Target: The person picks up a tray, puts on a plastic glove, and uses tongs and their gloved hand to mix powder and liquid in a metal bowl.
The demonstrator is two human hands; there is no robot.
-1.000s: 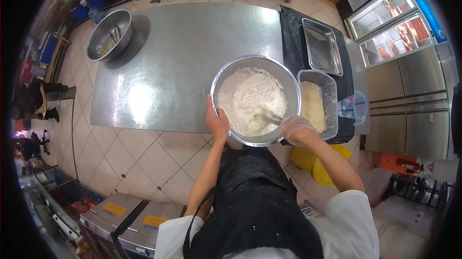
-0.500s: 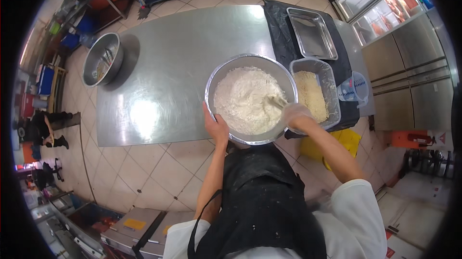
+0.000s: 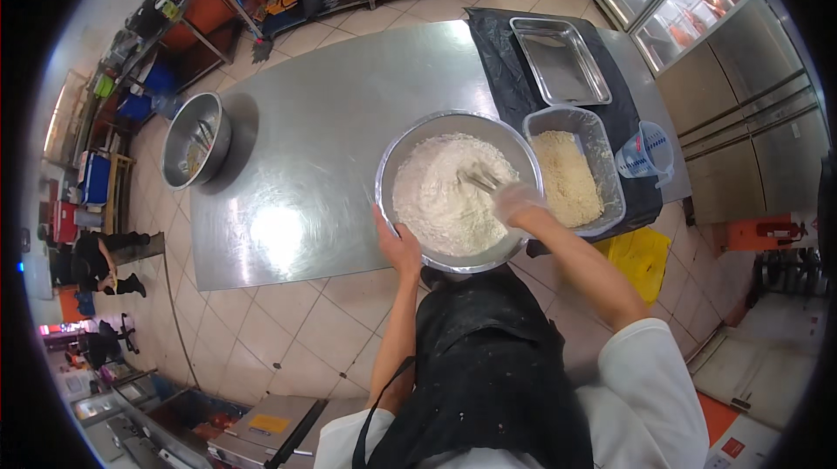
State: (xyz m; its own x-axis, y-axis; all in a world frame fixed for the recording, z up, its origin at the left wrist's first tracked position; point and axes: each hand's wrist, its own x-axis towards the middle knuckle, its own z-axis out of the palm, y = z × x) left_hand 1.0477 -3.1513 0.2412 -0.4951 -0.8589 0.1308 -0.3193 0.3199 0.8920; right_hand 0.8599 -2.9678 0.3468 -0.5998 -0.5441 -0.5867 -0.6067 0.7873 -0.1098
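Observation:
A wide steel mixing bowl [image 3: 526, 236] sits at the table's front edge, close against my black apron. White flour [image 3: 427, 199] fills much of it. My left hand [image 3: 399, 248] grips the bowl by its lower left side, thumb near the rim. Over the bowl's right half, my right hand [image 3: 520, 203], in a thin clear glove, is closed round a metal whisk [image 3: 481, 178]. The whisk's far end is sunk in the flour and blurred, so its full shape is hidden. Right of the bowl stands a clear plastic tub [image 3: 615, 199] of pale crumbs [image 3: 567, 177].
A steel table [image 3: 323, 120] carries another steel bowl [image 3: 218, 103] with metal utensils at its left end. On black plastic sheeting [image 3: 497, 46] lie a steel tray [image 3: 562, 68] and a clear measuring jug [image 3: 647, 153]. A person [image 3: 96, 260] is far left. Something yellow [image 3: 641, 264] lies below the tub.
My right hand has swept the whisk leftward and up through the flour, toward the bowl's middle. My left hand keeps its hold on the bowl. The whole view has shifted slightly.

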